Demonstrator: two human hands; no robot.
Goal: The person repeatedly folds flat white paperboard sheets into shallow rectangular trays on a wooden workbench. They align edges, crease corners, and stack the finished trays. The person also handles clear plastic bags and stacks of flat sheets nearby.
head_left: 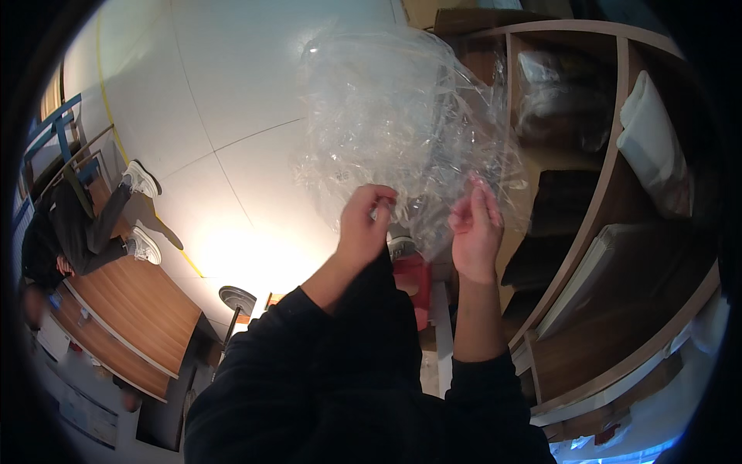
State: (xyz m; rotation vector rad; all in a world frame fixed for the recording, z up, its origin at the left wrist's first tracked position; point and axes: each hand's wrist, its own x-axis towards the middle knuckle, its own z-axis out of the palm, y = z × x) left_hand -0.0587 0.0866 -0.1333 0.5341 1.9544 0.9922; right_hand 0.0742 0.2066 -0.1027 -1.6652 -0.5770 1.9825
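A large, crinkled clear plastic bag [371, 100] spreads out in front of me, from above the pale floor over to the shelf edge. My left hand [366, 220] pinches its near edge, thumb and fingers curled together. To the right, my right hand [477, 224] is raised with its fingers bent towards the thumb, gripping the bag's near right part. Both forearms come up in black sleeves. The floor shows hazily through the plastic, and the bag seems to hold nothing I can make out.
Wooden shelving [618, 93] stands close on the right, holding wrapped packages and a white folded bundle [653, 139]. A red bin [413, 290] is by my legs. On the left, a person in dark clothes [77, 224] sits near wooden panels [135, 309]. A yellow line [108, 116] runs along the floor.
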